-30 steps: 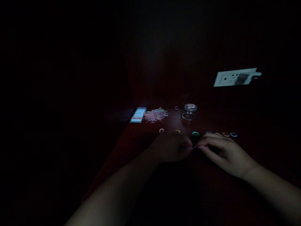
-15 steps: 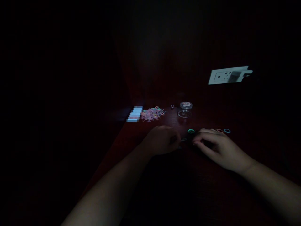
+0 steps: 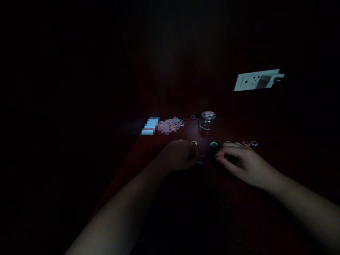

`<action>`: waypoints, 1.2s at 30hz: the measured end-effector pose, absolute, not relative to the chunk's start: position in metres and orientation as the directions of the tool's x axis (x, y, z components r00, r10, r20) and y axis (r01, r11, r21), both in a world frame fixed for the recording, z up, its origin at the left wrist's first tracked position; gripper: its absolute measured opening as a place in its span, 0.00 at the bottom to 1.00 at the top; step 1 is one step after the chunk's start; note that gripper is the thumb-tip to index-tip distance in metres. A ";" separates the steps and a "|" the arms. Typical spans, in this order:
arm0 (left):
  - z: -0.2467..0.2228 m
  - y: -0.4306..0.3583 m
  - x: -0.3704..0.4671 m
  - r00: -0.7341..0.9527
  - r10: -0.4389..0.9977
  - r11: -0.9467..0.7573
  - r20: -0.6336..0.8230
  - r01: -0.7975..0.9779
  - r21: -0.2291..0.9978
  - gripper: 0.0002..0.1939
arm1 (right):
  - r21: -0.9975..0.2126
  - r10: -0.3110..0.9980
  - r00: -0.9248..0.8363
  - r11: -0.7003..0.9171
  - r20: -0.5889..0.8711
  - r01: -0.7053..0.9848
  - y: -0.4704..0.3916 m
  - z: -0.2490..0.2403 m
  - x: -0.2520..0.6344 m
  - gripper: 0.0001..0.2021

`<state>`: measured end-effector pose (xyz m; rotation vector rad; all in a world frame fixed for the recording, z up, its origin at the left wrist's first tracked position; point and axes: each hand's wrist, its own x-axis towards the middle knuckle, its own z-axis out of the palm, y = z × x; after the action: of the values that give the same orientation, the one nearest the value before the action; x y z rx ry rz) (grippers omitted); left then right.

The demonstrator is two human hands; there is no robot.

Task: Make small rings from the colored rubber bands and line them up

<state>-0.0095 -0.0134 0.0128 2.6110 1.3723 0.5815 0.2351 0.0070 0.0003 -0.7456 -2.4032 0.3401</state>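
Note:
My left hand (image 3: 182,155) is closed above the dark red table, its fingers mostly in shadow. From its fingertips sticks out a dim, thin loop that looks like a small elastic hair band (image 3: 202,156). Just below that, a bluish band (image 3: 200,162) appears to lie on the table. My right hand (image 3: 243,161) has thumb and forefinger pinched together; whatever may be between them is too dark to see. Green bands (image 3: 214,144) lie between the hands, and a yellow band (image 3: 194,143) beside my left knuckles. Behind my right hand are a purple band (image 3: 228,142), an orange band (image 3: 246,143) and a blue band (image 3: 254,143).
A heap of pastel hair bands (image 3: 171,125) lies at the back left, beside a glowing, pixelated phone (image 3: 150,126). A clear lidded jar (image 3: 207,121) stands further right, near a small ring-shaped band (image 3: 193,116). A wall socket (image 3: 257,80) holds a white plug.
My left hand has drawn slightly left, away from the right, carrying the thin loop. The yellow and purple bands now show more plainly. The whole view has shifted a little.

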 end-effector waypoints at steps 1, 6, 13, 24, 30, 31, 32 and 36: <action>0.013 -0.014 -0.009 0.510 0.813 -0.579 0.282 0.760 0.296 0.06 | -0.396 0.582 -0.668 0.810 0.464 0.431 0.007 0.000 0.235 0.06; 0.015 -0.018 -0.002 0.536 0.778 -0.623 0.328 0.725 0.293 0.06 | -0.386 0.586 -0.656 0.809 0.475 0.444 0.005 0.003 0.233 0.04; 0.018 -0.025 0.005 0.551 0.757 -0.646 0.351 0.709 0.282 0.06 | -0.427 0.568 -0.672 0.817 0.474 0.389 0.001 0.006 0.230 0.05; 0.016 -0.024 0.006 0.564 0.703 -0.699 0.434 0.662 0.271 0.05 | -0.440 0.567 -0.679 0.815 0.466 0.377 0.000 0.006 0.231 0.05; 0.014 -0.024 0.006 0.573 0.673 -0.727 0.468 0.630 0.273 0.04 | -0.436 0.569 -0.664 0.815 0.484 0.380 -0.001 0.006 0.230 0.04; 0.014 -0.024 0.006 0.574 0.668 -0.732 0.473 0.622 0.278 0.03 | -0.435 0.565 -0.668 0.818 0.484 0.377 -0.001 0.006 0.230 0.04; 0.014 -0.024 0.006 0.574 0.665 -0.735 0.478 0.615 0.283 0.03 | -0.435 0.562 -0.671 0.819 0.483 0.374 -0.001 0.006 0.230 0.04; 0.014 -0.024 0.007 0.568 0.664 -0.737 0.486 0.606 0.299 0.02 | -0.438 0.560 -0.674 0.820 0.482 0.368 0.000 0.005 0.230 0.03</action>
<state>0.0066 -0.0241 0.0140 2.6939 1.0946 0.8982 0.2299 -0.0004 0.0051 -0.6798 -2.3800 0.4070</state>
